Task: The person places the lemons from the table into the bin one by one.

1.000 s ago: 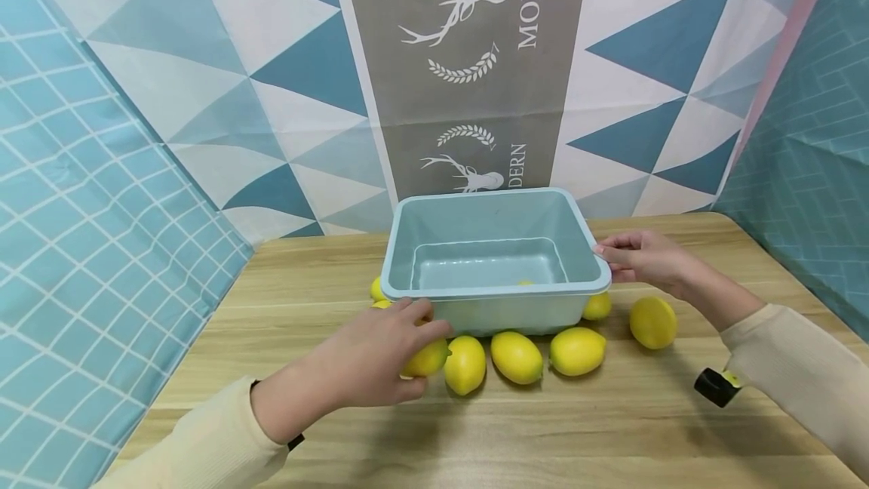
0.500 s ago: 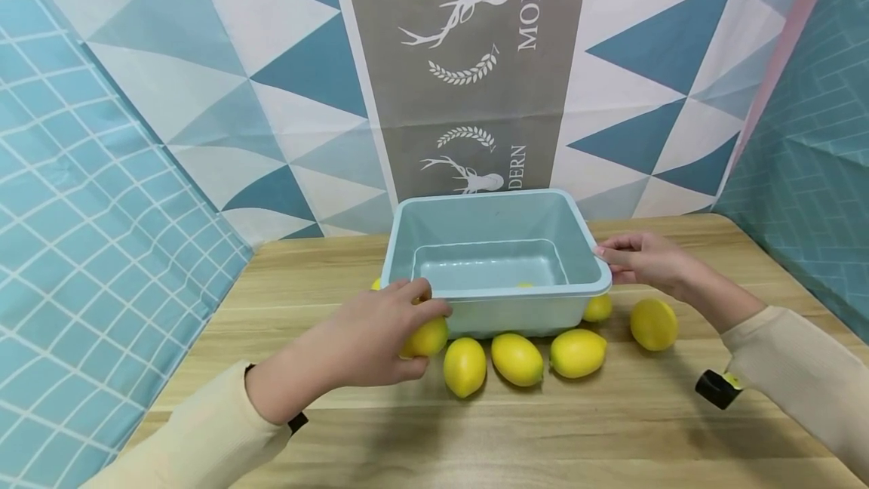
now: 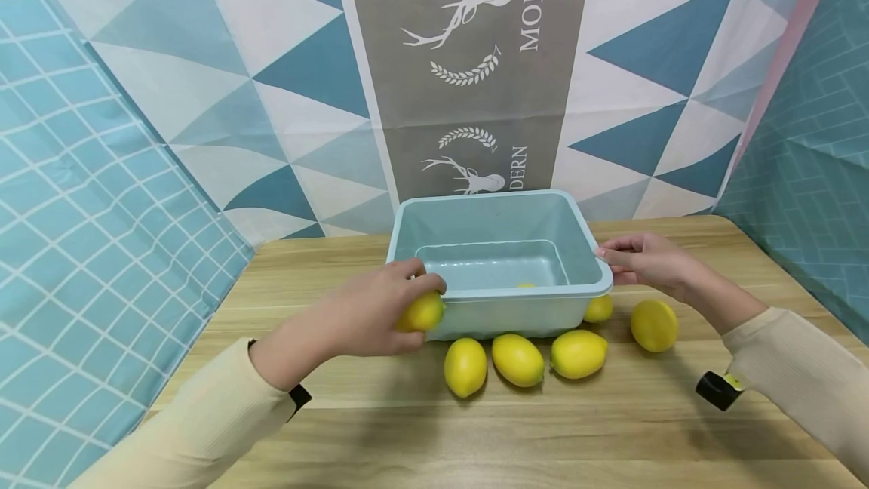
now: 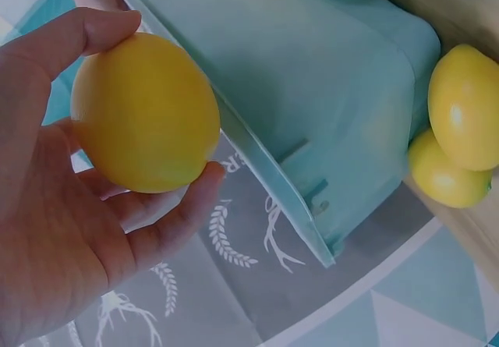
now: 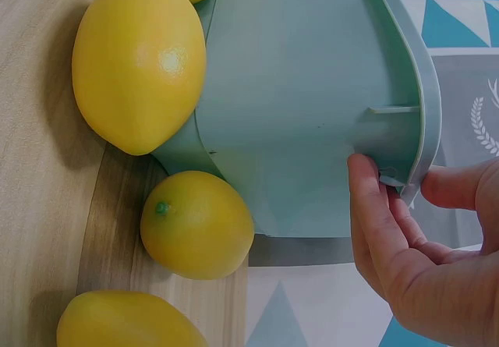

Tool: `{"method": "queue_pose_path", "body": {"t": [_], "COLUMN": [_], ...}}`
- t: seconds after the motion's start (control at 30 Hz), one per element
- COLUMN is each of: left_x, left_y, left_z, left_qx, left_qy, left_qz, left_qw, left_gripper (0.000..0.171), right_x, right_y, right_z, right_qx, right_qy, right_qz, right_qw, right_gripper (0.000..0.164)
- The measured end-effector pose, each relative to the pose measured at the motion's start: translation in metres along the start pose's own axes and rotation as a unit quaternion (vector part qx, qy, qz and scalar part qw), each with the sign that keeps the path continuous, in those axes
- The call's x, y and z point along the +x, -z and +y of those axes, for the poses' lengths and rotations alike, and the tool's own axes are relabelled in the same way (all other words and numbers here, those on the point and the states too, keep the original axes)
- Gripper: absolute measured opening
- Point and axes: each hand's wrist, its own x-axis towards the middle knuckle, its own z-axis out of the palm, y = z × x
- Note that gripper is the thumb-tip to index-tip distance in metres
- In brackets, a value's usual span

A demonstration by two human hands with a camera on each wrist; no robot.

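Now higher than before, left hand (image 3: 370, 312) gripping 1 lemon (image 3: 422, 312), right hand (image 3: 648, 259) pinching tub rim (image 3: 516, 293)

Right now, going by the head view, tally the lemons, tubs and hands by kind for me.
Lemons: 6, one held, five on the table
Blue tub: 1
Left hand and right hand: 2
Total: 9
Uncounted: a yellow sliver inside the tub, too small to identify.

The lemons (image 3: 518, 361) are yellow, the tub (image 3: 509, 315) pale blue; the counter (image 3: 529, 436) wood-grained light brown; sleeves (image 3: 204, 413) cream; the backdrop (image 3: 645, 51) blue-and-white triangles, its grey panel (image 3: 475, 106) white-printed.
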Motion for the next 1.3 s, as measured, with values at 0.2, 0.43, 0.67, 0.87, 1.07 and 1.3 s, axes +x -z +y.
{"method": "queue_pose_path", "body": {"t": [0.2, 0.43, 0.67, 0.87, 1.07, 1.3], "left_x": [0.007, 0.015, 0.02, 0.025, 0.032, 0.043], "left_y": [0.004, 0.01, 0.011, 0.016, 0.021, 0.032], "left_z": [-0.008, -0.015, -0.021, -0.023, -0.025, -0.024], "left_qx": [-0.011, -0.011, -0.014, -0.018, -0.029, -0.02], "left_qy": [0.009, 0.017, 0.013, 0.01, 0.007, 0.006], "left_qz": [-0.005, -0.015, -0.019, -0.026, -0.043, -0.058], "left_qw": [0.9999, 0.9997, 0.9996, 0.9994, 0.9986, 0.9981], "left_gripper": [0.043, 0.044, 0.043, 0.045, 0.044, 0.044], "right_x": [0.0, 0.0, 0.001, 0.0, 0.0, -0.001], "right_y": [0.0, 0.001, -0.001, -0.001, 0.0, 0.001], "right_z": [0.0, -0.001, -0.002, -0.002, -0.001, 0.001], "right_qx": [0.002, -0.001, -0.001, -0.003, -0.005, -0.007], "right_qy": [-0.001, 0.002, 0.001, 0.002, 0.0, 0.004], "right_qz": [0.0, 0.002, -0.002, -0.001, 0.0, -0.001], "right_qw": [1.0, 1.0, 1.0, 1.0, 1.0, 1.0], "right_gripper": [0.054, 0.053, 0.054, 0.054, 0.054, 0.055]}}
